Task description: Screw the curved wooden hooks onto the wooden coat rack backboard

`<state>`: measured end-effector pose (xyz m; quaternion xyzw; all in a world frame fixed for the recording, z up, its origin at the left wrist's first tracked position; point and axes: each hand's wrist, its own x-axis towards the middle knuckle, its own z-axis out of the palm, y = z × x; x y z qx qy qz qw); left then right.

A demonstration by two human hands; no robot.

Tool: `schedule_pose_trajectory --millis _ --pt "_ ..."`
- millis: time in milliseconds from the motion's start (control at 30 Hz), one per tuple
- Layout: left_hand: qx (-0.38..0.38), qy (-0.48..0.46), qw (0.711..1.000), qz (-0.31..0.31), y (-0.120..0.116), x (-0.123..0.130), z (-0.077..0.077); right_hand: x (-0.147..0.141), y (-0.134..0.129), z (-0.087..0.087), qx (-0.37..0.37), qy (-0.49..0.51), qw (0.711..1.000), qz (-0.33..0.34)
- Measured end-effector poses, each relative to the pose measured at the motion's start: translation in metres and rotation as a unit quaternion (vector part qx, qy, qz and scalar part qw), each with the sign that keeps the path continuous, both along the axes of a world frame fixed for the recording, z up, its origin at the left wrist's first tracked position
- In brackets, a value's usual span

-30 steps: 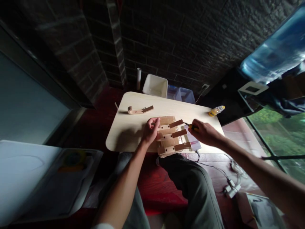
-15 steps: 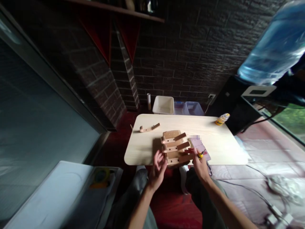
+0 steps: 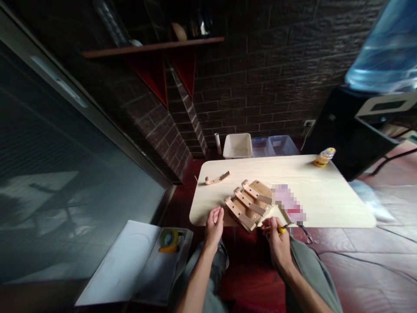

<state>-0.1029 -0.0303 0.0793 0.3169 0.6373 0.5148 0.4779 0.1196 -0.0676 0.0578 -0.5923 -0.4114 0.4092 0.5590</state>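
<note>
On the table's front part lies a cardboard-brown block bearing three wooden hook-shaped pieces, each with dark holes and a flat end; the block sits at a slant. A similar wooden piece lies apart at the table's back left. My left hand is at the front edge, left of the block and not touching it, its fingers curled together; what they hold, if anything, is hidden. My right hand, closed on a small yellow-and-black-handled tool, is just right of the block's near corner. The tool's kind is unclear.
A pinkish packet, partly blurred out, lies right of the block on the pale table. A yellow-based bottle stands at the back right. Behind are a white bin and clear bins. An open case holding tape is lower left.
The block with the hook pieces has turned clockwise. My left hand has come away from it and its fingers have closed. My right hand has left the pieces, keeping the yellow tool. The view has shifted.
</note>
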Motion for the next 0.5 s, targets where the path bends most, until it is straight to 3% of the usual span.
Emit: schedule_pose_trajectory --millis 100,167,267,367,500 --pt "-0.015 -0.017 0.998 -0.050 -0.026 0.007 0.009 0.014 0.013 -0.004 0.030 -0.026 0.991 -0.128" --pt "-0.026 -0.026 0.997 -0.067 -0.040 0.020 0.011 0.024 0.029 0.000 0.053 -0.059 0.986 -0.144" --pt "-0.039 -0.033 0.994 -0.098 -0.049 0.044 0.012 0.034 0.053 0.012 0.070 -0.096 0.989 -0.088" --pt "-0.029 -0.026 0.989 -0.143 -0.044 0.059 0.013 0.033 0.063 0.020 0.075 -0.108 0.991 -0.028" --pt "-0.006 -0.003 0.991 -0.131 -0.022 0.050 0.021 0.025 0.052 0.021 0.065 -0.097 0.992 0.052"
